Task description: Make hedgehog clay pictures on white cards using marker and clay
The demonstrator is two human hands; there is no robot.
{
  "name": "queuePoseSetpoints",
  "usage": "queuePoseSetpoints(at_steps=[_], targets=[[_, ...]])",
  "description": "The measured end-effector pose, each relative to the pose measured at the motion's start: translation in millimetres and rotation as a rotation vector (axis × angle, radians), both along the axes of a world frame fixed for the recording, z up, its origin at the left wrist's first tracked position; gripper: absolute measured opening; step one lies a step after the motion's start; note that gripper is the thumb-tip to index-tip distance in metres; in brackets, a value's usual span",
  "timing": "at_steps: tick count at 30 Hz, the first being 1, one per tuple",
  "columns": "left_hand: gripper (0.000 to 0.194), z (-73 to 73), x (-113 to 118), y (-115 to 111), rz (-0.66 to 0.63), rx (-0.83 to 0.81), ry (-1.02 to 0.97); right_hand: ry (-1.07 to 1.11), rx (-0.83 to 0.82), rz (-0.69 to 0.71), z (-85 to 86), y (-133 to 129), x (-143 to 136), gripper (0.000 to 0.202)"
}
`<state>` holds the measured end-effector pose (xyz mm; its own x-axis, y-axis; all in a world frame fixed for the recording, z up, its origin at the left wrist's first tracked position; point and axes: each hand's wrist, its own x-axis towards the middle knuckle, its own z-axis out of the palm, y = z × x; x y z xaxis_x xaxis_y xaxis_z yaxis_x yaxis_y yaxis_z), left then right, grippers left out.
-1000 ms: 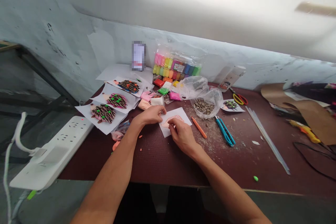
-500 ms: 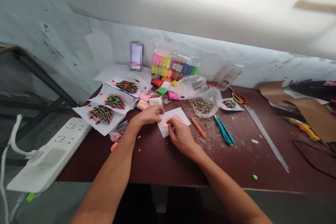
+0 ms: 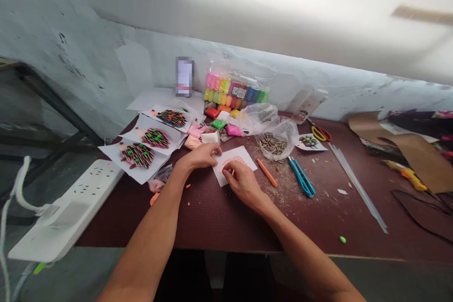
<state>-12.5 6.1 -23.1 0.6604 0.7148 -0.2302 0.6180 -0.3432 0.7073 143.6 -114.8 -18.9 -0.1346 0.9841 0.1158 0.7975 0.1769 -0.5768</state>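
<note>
A small white paper card (image 3: pixel 250 164) lies on the table with a flat orange-pink clay shape (image 3: pixel 234 159) on it, its surface patterned with small marks. My left hand (image 3: pixel 204 155) rests at the card's left edge, fingers curled and tips on the paper. Over the lower part of the clay is my right hand (image 3: pixel 243 181), thumb and forefinger brought together; anything between them is too small to make out. It hides part of the shape. Just right of the card lies an orange stick-like tool (image 3: pixel 266 172). Beyond it is a plastic bag of striped seeds (image 3: pixel 273 144).
Finished seed hedgehog cards (image 3: pixel 137 155) overlap at left, beside a white power strip (image 3: pixel 81 198). Clay packets (image 3: pixel 233 130) sit behind my hands. A teal cutter (image 3: pixel 301 177), scissors (image 3: pixel 321 133), clear glue sticks (image 3: pixel 359 188) and a yellow glue gun (image 3: pixel 406 174) lie at right.
My right hand's thumb and forefinger have shifted slightly left and down over the clay, uncovering a little more of its upper part. My left hand stays at the card's edge.
</note>
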Motion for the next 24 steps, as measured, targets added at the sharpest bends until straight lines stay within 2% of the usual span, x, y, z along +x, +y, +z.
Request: queuePoseSetpoints(at_steps=[3,12,24], targets=[[0.042,0.8,0.3,-0.1,-0.003,0.005,-0.003,-0.026,0.018,0.000,0.2,4.5,0.2,0.008],[0.044,-2.4,0.9,1.2,0.003,0.017,0.001,-0.266,-0.077,-0.014,14.3,18.4,-5.1,0.009],[0.050,0.8,1.1,1.1,-0.017,0.009,0.018,-0.303,-0.119,-0.052,12.1,24.1,-11.8,0.011]])
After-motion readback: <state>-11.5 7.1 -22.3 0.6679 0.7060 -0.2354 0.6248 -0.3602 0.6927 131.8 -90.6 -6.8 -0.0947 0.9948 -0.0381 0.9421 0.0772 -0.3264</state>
